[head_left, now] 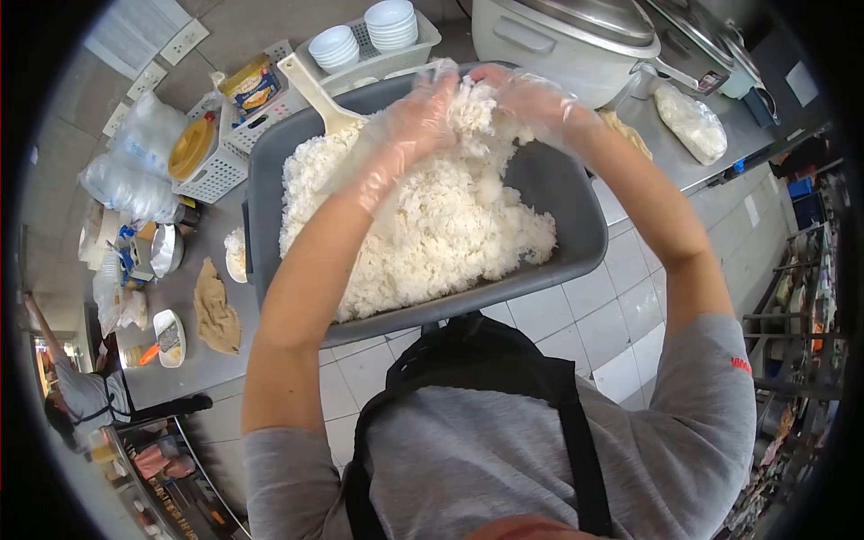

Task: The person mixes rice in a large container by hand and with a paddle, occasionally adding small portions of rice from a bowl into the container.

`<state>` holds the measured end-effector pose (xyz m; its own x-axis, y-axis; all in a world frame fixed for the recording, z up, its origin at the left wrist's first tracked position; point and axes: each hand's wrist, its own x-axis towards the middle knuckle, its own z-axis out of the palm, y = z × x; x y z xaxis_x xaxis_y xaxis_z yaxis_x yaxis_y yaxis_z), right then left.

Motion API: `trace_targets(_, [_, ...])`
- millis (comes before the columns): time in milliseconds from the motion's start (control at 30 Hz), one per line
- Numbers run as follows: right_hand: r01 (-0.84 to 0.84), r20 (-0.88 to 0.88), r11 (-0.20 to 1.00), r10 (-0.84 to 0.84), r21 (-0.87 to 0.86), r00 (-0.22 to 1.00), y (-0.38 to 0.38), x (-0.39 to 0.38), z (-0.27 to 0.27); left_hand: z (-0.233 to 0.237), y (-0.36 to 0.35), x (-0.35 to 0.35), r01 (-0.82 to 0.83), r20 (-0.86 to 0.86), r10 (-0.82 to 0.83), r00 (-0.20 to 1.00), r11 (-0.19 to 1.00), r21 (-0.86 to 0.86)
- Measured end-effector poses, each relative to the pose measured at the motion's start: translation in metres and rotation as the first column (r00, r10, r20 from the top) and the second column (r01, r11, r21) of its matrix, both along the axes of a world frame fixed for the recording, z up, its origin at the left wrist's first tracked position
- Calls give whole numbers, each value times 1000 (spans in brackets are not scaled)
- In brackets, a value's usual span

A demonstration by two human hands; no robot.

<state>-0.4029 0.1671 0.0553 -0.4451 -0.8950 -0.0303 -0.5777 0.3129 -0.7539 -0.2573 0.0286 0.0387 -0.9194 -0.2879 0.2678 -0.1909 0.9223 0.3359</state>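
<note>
A large grey tub [576, 229] on the steel counter holds a big heap of cooked white rice [423, 234]. Both my hands wear clear plastic gloves. My left hand [416, 121] and my right hand [526, 94] are closed around a clump of rice at the far side of the tub, lifted a little above the heap. A cream rice paddle [317, 90] leans on the tub's far left rim, its blade stuck in the rice.
White baskets hold stacked bowls [391, 22] and packets [252, 85]. A large rice cooker [576, 36] stands at the far right, beside a bag of rice [691, 121]. Plastic bags [130, 171], a brown cloth [216, 310] and small dishes lie left. Another person [85, 396] stands lower left.
</note>
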Motion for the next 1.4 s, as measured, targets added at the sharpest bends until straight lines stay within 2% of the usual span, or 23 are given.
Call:
trace_targets(33, [-14,57,1000,13,19,998,-1,-3,0,-2,-5,8,53,-44,-54,998,998,-13])
trace_targets(100, [13,325,999,-23,32,945,5,-2,6,5,-10,30,102,-54,-104,993,994,-47])
trace_targets(133, [29,143,987,-52,160,988,11,1,17,13,-8,47,100,-22,-101,995,993,-60])
trace_targets(167, [-23,189,958,-33,287,981,20,2,11,13,-6,66,100,11,-99,995,993,-70])
trace_targets(200, [-82,239,910,-19,407,971,31,2,3,4,-6,91,114,-78,-125,989,985,-129])
trace_targets(233, [-51,294,871,-110,488,949,44,9,-3,-5,-1,116,119,-169,-152,974,974,-191])
trace_targets(267, [-22,332,822,-205,568,921,57,17,-8,-10,12,138,56,-142,-82,986,983,-177])
trace_targets(300, [92,359,773,-391,627,847,74,37,-13,-16,26,158,-9,-114,-10,993,986,-166])
trace_targets(367, [80,195,755,-268,651,944,95,57,-35,-36,45,182,-65,-114,47,992,984,-166])
trace_targets(433, [-17,37,735,-12,678,999,102,63,-55,-39,51,186,-101,-63,93,994,983,-154])
trace_targets(467, [-36,194,778,-112,627,975,99,62,-74,-33,53,185,-106,-14,105,994,985,-139])
trace_targets(500, [-38,348,815,-204,578,915,95,60,-94,-30,54,184,-111,33,116,993,986,-124])
trace_targets(533, [87,685,873,-435,480,585,87,56,-128,-40,53,180,-21,-78,19,997,999,-33])
trace_targets(567, [251,876,864,-472,437,97,79,54,-144,-40,52,179,38,-55,-37,998,999,24])
trace_targets(633, [242,936,906,-351,348,-34,51,76,-119,-39,54,176,150,-23,-149,989,978,145])
trace_targets(667, [243,953,922,-283,300,-104,39,87,-106,-35,56,176,113,-28,-110,993,985,131])
trace_targets(767, [212,993,973,-78,96,-89,27,94,-91,-32,58,175,96,-15,-95,995,988,123])
trace_targets(967, [202,993,979,-3,-21,116,32,110,-46,-50,57,150,21,-82,5,997,949,314])
trace_targets(1067, [215,869,977,-90,-19,486,31,120,-22,-45,47,120,125,-193,-59,979,930,346])
trace_targets(1167, [295,774,955,-164,-31,612,21,116,-7,-42,36,98,243,-324,-73,943,817,523])
trace_targets(1200, [275,761,934,-5,-229,649,26,94,-35,-46,32,85,189,-495,-45,868,951,245])
trace_targets(1300, [69,547,952,111,-297,830,7,102,13,6,18,80,149,-305,-50,951,939,309])
trace_targets(1400, [38,168,988,-12,-153,986,-26,83,18,9,-2,72,-3,-216,32,976,991,134])
